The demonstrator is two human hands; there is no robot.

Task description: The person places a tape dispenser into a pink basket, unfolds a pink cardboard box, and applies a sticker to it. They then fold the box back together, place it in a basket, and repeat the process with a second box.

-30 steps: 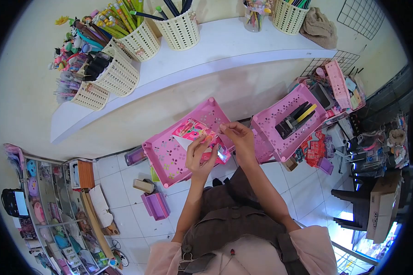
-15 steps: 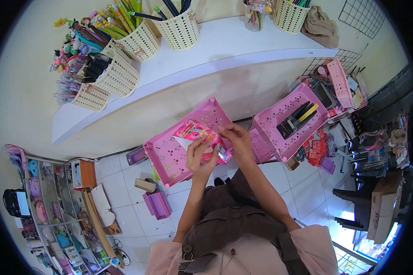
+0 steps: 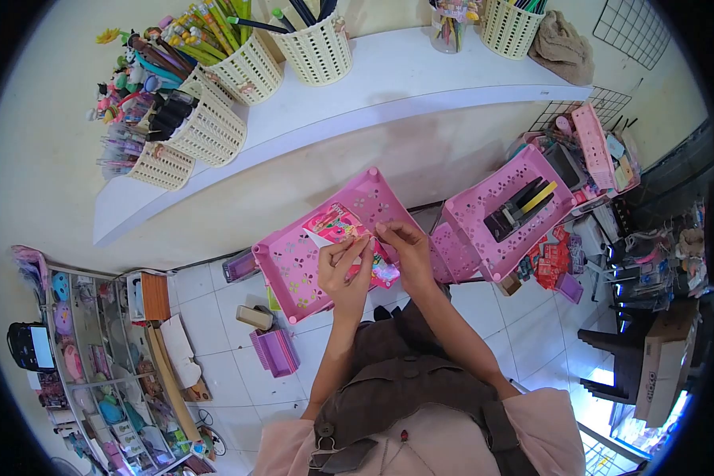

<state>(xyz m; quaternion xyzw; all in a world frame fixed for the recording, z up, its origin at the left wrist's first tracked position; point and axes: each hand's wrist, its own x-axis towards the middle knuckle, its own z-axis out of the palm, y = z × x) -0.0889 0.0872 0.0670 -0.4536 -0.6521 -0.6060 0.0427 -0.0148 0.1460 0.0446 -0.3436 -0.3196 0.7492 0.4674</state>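
Note:
Above a pink perforated plastic tray (image 3: 289,297) I have a bright pink printed packet (image 3: 333,222), with a white edge on its left side and a shiny lower end. My left hand (image 3: 346,271) is closed over the packet's middle, thumb and fingertips drawn together at its right part. Close beside it, my right hand (image 3: 408,254) is closed in a pinch near the packet's right edge. Whatever lies between the right fingertips is too small to make out. My fingers hide the centre of the packet.
A white shelf (image 3: 404,95) crosses ahead, holding cream baskets (image 3: 317,51) of pens and pencils. At right, a second pink tray (image 3: 472,206) contains a black-and-yellow tool (image 3: 523,208). Purple baskets (image 3: 276,353) stand on the tiled floor; a stocked display rack (image 3: 95,357) is at left.
My left fingers have shifted up and right across the packet, closer to my right fingertips. The right hand has moved little. The whole view has shifted slightly.

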